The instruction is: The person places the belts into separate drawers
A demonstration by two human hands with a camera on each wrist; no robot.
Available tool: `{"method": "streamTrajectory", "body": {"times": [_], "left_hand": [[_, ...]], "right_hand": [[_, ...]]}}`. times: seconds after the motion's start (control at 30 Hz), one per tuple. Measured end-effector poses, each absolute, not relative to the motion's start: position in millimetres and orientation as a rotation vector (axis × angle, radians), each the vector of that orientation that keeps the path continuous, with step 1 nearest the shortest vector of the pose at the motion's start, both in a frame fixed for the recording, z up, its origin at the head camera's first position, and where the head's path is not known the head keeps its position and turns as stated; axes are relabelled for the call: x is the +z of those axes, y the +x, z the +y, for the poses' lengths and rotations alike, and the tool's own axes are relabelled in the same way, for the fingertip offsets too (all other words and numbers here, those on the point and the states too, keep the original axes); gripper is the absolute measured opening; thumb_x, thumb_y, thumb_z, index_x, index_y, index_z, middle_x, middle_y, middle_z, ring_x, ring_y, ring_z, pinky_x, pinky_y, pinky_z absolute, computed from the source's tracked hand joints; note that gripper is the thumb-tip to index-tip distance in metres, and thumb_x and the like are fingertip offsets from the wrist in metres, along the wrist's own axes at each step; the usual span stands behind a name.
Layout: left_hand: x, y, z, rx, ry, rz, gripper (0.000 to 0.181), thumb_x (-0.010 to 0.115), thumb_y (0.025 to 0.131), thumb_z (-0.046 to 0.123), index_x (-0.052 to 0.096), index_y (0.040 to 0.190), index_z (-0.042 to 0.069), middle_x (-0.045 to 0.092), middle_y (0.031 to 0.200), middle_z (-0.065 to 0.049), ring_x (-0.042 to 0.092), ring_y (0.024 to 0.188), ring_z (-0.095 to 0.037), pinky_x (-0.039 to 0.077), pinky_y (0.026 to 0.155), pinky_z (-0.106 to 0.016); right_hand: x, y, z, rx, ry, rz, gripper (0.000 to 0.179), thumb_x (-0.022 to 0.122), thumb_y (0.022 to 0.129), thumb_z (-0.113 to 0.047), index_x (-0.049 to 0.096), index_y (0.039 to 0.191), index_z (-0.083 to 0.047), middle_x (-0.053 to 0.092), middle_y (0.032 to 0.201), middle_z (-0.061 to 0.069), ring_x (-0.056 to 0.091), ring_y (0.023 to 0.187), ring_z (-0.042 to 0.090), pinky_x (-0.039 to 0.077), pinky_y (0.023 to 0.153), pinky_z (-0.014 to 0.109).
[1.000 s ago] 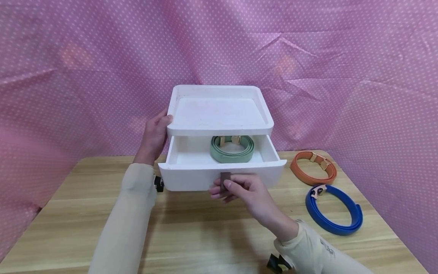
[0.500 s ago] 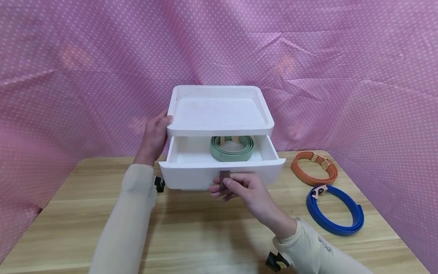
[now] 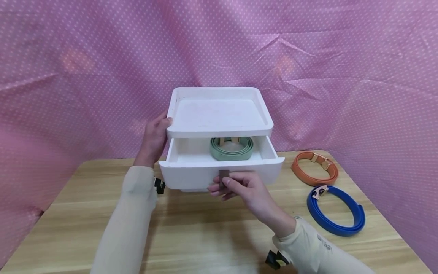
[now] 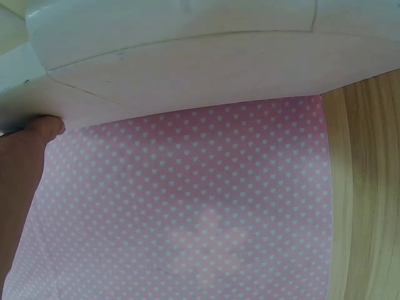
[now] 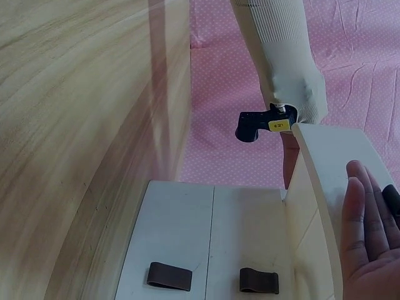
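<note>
In the head view a white drawer cabinet (image 3: 220, 131) with a tray-like top stands at the middle back of the table. Its upper drawer (image 3: 188, 175) is pulled part way out. Inside lies a coiled green belt (image 3: 232, 155), its gold buckles partly under the cabinet top. My right hand (image 3: 248, 190) pinches the brown pull tab (image 3: 224, 175) on the drawer front between thumb and fingers. Against the cabinet's left side rests my left hand (image 3: 154, 139), fingers extended, thumb at the top rim. Most of that hand is out of sight in the left wrist view.
At the right of the wooden table (image 3: 191, 236) lie a coiled orange belt (image 3: 314, 169) and a coiled blue belt (image 3: 337, 211). Two lower drawer fronts with brown tabs (image 5: 170, 276) show below the pulled-out one. A pink dotted cloth (image 3: 219, 42) hangs behind.
The upper drawer has slid slightly inward with my right hand on its tab. The green belt's buckles are more covered by the cabinet top. My left hand keeps its place.
</note>
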State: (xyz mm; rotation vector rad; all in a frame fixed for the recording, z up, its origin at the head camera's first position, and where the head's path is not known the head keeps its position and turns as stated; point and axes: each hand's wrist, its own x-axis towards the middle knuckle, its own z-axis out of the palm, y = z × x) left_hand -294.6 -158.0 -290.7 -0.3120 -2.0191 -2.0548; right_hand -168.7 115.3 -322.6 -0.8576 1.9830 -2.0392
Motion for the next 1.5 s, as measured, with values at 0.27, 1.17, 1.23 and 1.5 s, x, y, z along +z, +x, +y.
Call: {"method": "streamTrajectory", "body": {"times": [0.27, 1.17, 1.23, 1.5], "left_hand": [[-293.3, -294.7, -159.1, -2.064, -0.298, -2.024, 0.053, 0.047, 0.1, 0.027, 0.039, 0.15, 0.011, 0.042, 0.151, -0.01, 0.044, 0.134, -0.026, 0.042, 0.106, -0.034], [-291.7, -295.6, -160.8, -2.049, -0.322, -2.017, 0.052, 0.048, 0.1, 0.026, 0.04, 0.149, 0.008, 0.043, 0.149, -0.016, 0.047, 0.13, -0.03, 0.043, 0.106, -0.037], [-290.7, -295.6, -161.0, -2.051, -0.33, -2.019, 0.053, 0.048, 0.1, 0.027, 0.04, 0.149, 0.009, 0.043, 0.149, -0.015, 0.047, 0.131, -0.03, 0.043, 0.106, -0.038], [-290.5, -297.4, -160.0, -2.063, -0.344, -1.996, 0.053, 0.048, 0.099, 0.024, 0.04, 0.148, 0.006, 0.043, 0.149, -0.016, 0.046, 0.131, -0.03, 0.042, 0.106, -0.037]], "right_hand": [[-323.7, -169.9, 114.0, -2.041, -0.855, 1.974, 0.032, 0.048, 0.103, -0.015, 0.065, 0.111, 0.011, 0.071, 0.104, 0.019, 0.07, 0.094, 0.032, 0.059, 0.076, 0.043], [-322.3, -174.4, 114.1, -2.032, -0.839, 1.985, 0.032, 0.048, 0.103, -0.015, 0.065, 0.112, 0.011, 0.071, 0.104, 0.018, 0.069, 0.096, 0.032, 0.058, 0.077, 0.045], [-322.2, -175.0, 113.7, -2.037, -0.838, 1.985, 0.031, 0.048, 0.103, -0.015, 0.065, 0.112, 0.01, 0.072, 0.104, 0.018, 0.069, 0.096, 0.033, 0.058, 0.077, 0.045], [-322.4, -176.1, 113.1, -2.052, -0.842, 1.976, 0.032, 0.048, 0.103, -0.015, 0.065, 0.113, 0.011, 0.071, 0.105, 0.019, 0.069, 0.096, 0.033, 0.058, 0.077, 0.045]]}}
